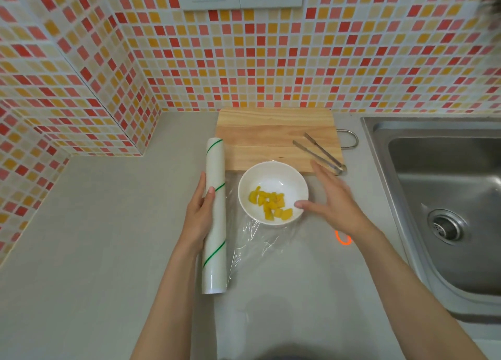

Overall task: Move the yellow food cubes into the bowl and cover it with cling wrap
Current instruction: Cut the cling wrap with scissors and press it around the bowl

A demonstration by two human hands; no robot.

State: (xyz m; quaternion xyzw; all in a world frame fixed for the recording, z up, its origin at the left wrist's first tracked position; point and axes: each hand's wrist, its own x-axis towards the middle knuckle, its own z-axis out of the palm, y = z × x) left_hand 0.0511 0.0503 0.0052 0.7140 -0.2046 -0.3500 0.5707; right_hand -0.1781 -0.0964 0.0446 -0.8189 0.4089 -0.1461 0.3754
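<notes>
With the roll (215, 216) clasped by the left hand (199, 213), the film (260, 240) should be kept taut over the bowl (272, 175) by the open, spread right hand (334, 200).

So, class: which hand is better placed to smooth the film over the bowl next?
Right hand: open, thumb at the bowl rim. Left hand is busy gripping the cling wrap roll.

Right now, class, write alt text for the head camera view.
A white bowl of yellow cubes sits under stretched cling film. The left hand grips the roll; the open right hand touches the rim. Tongs lie on a cutting board.
</notes>
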